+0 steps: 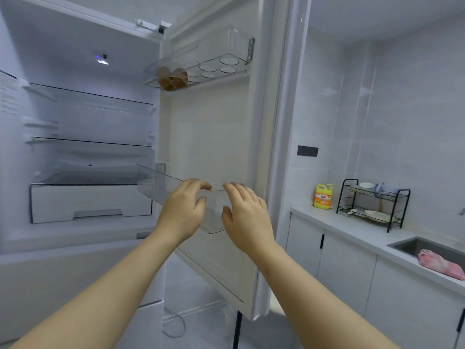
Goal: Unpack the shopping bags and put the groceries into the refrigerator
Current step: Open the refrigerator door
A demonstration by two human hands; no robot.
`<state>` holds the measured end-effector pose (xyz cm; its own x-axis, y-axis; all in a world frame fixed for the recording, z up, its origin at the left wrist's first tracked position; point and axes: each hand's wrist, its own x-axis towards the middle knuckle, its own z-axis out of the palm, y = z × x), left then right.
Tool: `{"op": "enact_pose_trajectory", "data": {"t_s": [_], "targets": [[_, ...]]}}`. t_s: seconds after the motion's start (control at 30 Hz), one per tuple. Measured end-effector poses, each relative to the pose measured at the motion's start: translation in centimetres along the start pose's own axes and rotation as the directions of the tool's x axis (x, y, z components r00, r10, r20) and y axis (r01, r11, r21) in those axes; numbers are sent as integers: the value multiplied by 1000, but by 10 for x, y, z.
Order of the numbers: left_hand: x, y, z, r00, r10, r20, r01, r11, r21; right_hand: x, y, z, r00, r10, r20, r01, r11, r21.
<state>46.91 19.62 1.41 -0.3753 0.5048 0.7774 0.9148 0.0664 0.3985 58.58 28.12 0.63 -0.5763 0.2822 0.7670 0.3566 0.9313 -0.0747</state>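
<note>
The refrigerator (88, 122) stands open, with bare glass shelves and a white drawer (90, 205) at the bottom. Its door (208, 137) swings out to the right. A clear lower door bin (156, 182) runs along the door. My left hand (181, 212) grips the bin's front rim, fingers curled over the edge and thumb against its front. My right hand (244, 217) hovers right beside it with fingers spread and nearly straight, at the bin's right end. Brown eggs (173, 79) sit in the upper door egg tray (226, 64). No shopping bags are in view.
To the right runs a white counter (352, 230) with a yellow detergent bottle (323, 196), a black dish rack (372, 205) and a sink (427, 245) with a pink cloth (440, 265) on its edge. A cable (173, 326) loops on the floor under the door.
</note>
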Motion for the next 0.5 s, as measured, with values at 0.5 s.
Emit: {"op": "enact_pose_trajectory", "data": {"t_s": [0.5], "targets": [[38, 17, 54, 968, 93, 233, -185, 892, 413, 28, 61, 2, 966, 251, 53, -253, 967, 33]]}}
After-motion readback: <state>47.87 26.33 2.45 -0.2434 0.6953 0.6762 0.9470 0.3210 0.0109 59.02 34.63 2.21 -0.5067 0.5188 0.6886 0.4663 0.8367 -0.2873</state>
